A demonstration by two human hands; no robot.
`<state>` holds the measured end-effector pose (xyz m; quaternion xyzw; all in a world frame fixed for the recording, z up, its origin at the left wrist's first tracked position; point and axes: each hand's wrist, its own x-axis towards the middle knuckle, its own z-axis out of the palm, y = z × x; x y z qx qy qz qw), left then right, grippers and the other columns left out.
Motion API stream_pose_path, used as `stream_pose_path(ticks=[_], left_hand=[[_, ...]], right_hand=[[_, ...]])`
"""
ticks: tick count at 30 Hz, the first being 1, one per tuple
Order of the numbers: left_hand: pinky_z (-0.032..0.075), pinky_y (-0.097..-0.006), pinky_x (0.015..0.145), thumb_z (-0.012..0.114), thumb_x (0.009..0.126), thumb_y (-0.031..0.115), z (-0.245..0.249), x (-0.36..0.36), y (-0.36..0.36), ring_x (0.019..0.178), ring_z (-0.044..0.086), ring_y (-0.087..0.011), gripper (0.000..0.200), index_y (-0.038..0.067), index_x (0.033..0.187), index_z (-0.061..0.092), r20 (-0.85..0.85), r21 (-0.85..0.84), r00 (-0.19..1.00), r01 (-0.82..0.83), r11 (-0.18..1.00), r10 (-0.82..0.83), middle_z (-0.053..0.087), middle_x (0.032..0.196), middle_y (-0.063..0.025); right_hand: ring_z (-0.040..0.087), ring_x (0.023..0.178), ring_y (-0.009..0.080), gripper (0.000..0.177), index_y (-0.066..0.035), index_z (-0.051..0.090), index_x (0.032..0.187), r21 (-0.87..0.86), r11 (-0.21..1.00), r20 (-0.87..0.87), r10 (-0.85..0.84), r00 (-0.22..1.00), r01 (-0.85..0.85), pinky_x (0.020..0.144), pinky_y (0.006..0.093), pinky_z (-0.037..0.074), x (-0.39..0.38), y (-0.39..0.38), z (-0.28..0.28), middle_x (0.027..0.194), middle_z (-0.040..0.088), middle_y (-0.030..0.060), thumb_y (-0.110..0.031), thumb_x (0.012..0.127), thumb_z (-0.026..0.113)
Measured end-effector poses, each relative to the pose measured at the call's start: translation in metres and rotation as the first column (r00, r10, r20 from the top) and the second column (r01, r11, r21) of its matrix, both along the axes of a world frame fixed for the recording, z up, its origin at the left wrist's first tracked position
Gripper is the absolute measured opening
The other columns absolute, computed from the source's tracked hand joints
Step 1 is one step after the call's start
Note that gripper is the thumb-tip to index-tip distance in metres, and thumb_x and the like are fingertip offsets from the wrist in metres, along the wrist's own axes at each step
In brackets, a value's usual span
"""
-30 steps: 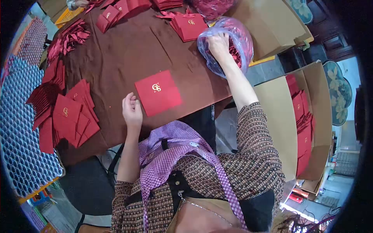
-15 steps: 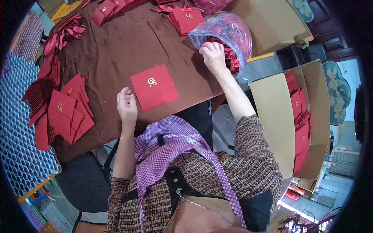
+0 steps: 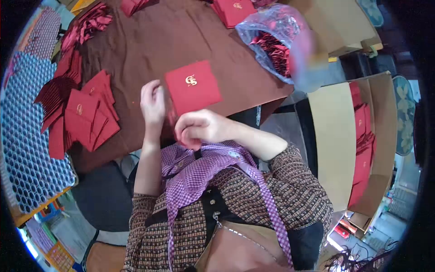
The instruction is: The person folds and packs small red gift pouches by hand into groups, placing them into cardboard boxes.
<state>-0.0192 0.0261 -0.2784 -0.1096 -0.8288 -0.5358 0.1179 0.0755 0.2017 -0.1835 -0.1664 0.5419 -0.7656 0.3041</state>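
Brown cloth [image 3: 136, 54], hands [image 3: 204, 127] now closer together.

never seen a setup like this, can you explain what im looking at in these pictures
There is no machine here: a person works with two bare hands. Every picture comes from one camera on their head, looking forward and down, so their own chest shows at the bottom.

On the brown cloth lies a flat red square with gold lettering. More red pieces are piled at the left, and a clear plastic bag of shiny red strips sits at the right edge.

The left hand is beside the square, its fingers curled. The right hand seems to hold something thin and red, too blurred to name.
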Motion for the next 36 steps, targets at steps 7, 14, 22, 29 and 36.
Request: stream_pose_path(ticks=[7, 14, 22, 29, 36], left_hand=[[0.049, -0.0404, 0.079, 0.063, 0.078, 0.008, 0.015, -0.047, 0.046, 0.089, 0.061, -0.0349, 0.017, 0.002, 0.093, 0.066, -0.204, -0.289, 0.938, 0.215, 0.933, -0.28, 0.065, 0.095, -0.0153], [0.04, -0.0428, 0.088, 0.07, 0.074, 0.022, 0.005, -0.06, 0.074, 0.1, 0.052, -0.032, 0.03, 0.009, 0.101, 0.066, -0.011, -0.588, 0.962, 0.213, 0.78, -0.271, 0.06, 0.104, -0.0114], [0.037, -0.0424, 0.083, 0.072, 0.072, 0.022, 0.008, -0.06, 0.071, 0.098, 0.05, -0.0309, 0.028, 0.01, 0.095, 0.063, 0.042, -0.554, 0.949, 0.283, 0.783, -0.313, 0.057, 0.098, -0.0099], [0.046, -0.0395, 0.076, 0.07, 0.074, 0.017, 0.032, -0.052, 0.063, 0.084, 0.06, -0.0295, 0.023, 0.002, 0.089, 0.063, 0.189, -0.463, 0.932, 0.362, 0.809, -0.309, 0.064, 0.085, -0.0137], [0.048, -0.0337, 0.069, 0.068, 0.076, 0.014, 0.049, -0.041, 0.054, 0.074, 0.06, -0.0234, 0.025, -0.001, 0.096, 0.067, 0.215, -0.308, 0.905, 0.42, 0.854, -0.367, 0.063, 0.082, -0.0134]], right_hand=[[0.052, 0.067, 0.0064, 0.034, 0.0, 0.054, 0.121, 0.151, 0.96, 0.012, -0.242, 0.97, 0.238, 0.058, 0.0202, 0.043, -0.009, 0.048, -0.024, 0.077, 0.054, -0.0009, -0.005, 0.088, 0.048], [0.055, 0.065, 0.0081, 0.012, -0.001, 0.06, 0.095, 0.517, 0.541, -0.312, -0.603, 0.735, 0.663, 0.059, 0.0232, 0.046, -0.064, 0.082, -0.081, 0.076, 0.062, 0.0017, -0.007, 0.084, 0.059], [0.065, 0.077, 0.0221, 0.012, -0.002, 0.065, 0.091, 0.554, 0.279, -0.65, -0.444, 0.617, 0.784, 0.071, 0.0321, 0.05, -0.068, 0.06, -0.084, 0.085, 0.067, 0.0114, -0.008, 0.08, 0.064], [0.064, 0.082, 0.024, 0.012, 0.0, 0.065, 0.09, 0.395, 0.309, -0.743, -0.447, 0.499, 0.865, 0.072, 0.0325, 0.05, -0.064, 0.055, -0.077, 0.09, 0.065, 0.0134, -0.003, 0.078, 0.064], [0.061, 0.077, 0.0234, 0.012, -0.003, 0.061, 0.087, 0.234, 0.234, -0.865, -0.393, 0.312, 0.944, 0.073, 0.0347, 0.047, -0.057, 0.036, -0.054, 0.085, 0.065, 0.0098, -0.003, 0.076, 0.066]])
